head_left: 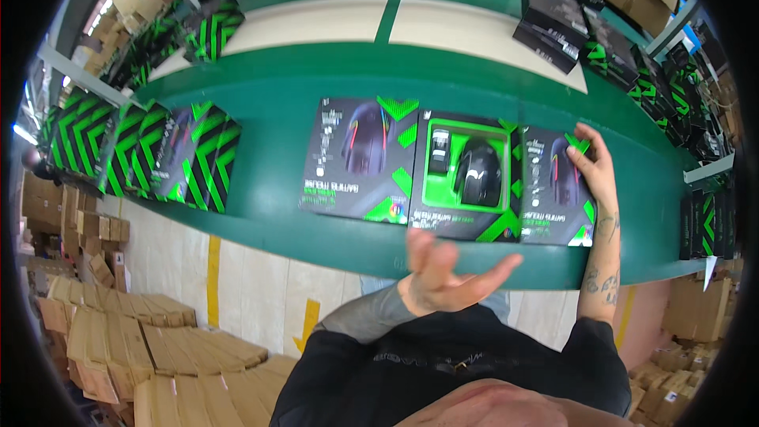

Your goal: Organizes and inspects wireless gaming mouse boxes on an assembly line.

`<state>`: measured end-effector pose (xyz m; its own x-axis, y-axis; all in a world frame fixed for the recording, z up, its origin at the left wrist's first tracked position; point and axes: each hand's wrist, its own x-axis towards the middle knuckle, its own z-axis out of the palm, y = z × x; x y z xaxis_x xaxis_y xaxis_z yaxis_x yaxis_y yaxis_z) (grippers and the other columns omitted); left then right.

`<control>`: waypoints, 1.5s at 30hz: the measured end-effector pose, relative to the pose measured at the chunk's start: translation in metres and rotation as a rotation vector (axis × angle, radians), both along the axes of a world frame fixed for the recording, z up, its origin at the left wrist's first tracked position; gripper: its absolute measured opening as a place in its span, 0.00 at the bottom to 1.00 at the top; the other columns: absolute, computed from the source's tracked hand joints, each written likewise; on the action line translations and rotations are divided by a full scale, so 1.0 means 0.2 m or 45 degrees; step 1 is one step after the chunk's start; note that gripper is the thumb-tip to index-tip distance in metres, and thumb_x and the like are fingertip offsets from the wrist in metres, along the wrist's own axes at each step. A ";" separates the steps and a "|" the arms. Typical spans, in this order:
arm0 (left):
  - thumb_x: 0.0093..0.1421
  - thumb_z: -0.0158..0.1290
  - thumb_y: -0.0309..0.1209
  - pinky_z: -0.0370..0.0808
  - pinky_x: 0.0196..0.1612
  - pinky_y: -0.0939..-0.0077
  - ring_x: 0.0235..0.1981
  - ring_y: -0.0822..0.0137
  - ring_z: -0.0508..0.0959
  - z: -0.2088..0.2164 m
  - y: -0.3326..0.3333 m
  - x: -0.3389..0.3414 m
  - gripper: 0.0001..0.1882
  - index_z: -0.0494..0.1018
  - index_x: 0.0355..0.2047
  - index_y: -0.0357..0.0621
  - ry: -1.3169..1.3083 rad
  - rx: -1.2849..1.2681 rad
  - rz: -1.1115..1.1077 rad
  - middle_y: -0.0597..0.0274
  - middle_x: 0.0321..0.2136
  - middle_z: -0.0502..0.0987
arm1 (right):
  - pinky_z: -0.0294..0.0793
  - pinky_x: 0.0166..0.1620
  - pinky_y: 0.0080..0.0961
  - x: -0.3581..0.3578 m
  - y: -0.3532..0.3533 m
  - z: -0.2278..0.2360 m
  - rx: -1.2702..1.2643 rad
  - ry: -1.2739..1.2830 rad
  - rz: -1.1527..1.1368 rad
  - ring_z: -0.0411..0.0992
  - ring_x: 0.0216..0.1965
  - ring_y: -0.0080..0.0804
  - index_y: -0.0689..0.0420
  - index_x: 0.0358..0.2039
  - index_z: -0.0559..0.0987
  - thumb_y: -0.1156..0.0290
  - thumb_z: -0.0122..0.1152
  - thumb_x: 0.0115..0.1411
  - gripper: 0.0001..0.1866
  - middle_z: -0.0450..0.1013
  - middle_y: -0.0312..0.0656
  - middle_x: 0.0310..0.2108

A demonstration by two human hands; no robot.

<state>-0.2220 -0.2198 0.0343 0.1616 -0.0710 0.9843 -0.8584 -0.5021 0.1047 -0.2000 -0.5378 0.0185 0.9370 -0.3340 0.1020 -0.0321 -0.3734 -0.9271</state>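
Observation:
Three black-and-green mouse boxes lie side by side on the green conveyor belt [277,111]. The left box [360,158] and the right box [553,186] show a printed mouse. The middle box [466,178] shows a black mouse in a green-framed window. My right hand [593,164] grips the right box along its right edge, fingers over its far corner. My left hand [443,275] hovers open, palm up, fingers spread, just in front of the belt's near edge below the middle box, and holds nothing.
A row of black-and-green boxes [158,154] stands on the belt at the left. More such boxes are stacked at the far right [609,47] and far left [209,32]. Flat cardboard piles [118,340] lie on the floor at lower left and lower right [688,316].

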 end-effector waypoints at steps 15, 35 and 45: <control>0.48 0.60 0.39 0.54 0.59 0.52 0.60 0.40 0.54 0.06 0.64 0.28 0.35 0.63 0.54 0.38 0.936 0.373 0.475 0.38 0.59 0.54 | 0.59 0.57 0.28 -0.19 0.03 0.09 -0.267 0.088 0.020 0.63 0.56 0.41 0.63 0.59 0.58 0.65 0.63 0.52 0.37 0.65 0.55 0.52; 0.56 0.51 0.30 0.59 0.56 0.71 0.53 0.63 0.65 0.48 1.02 0.89 0.30 0.57 0.57 0.31 0.732 -0.221 0.215 0.53 0.52 0.66 | 0.49 0.62 0.29 0.36 0.43 0.53 0.416 -0.722 0.047 0.52 0.62 0.34 0.62 0.60 0.59 0.71 0.55 0.56 0.31 0.56 0.47 0.60; 0.51 0.57 0.33 0.63 0.55 0.60 0.54 0.48 0.64 0.38 0.42 0.89 0.20 0.69 0.44 0.40 0.570 0.546 0.036 0.46 0.53 0.62 | 0.71 0.44 0.32 0.08 0.99 0.32 -0.146 -0.367 1.668 0.72 0.40 0.36 0.56 0.39 0.76 0.60 0.60 0.55 0.16 0.72 0.44 0.39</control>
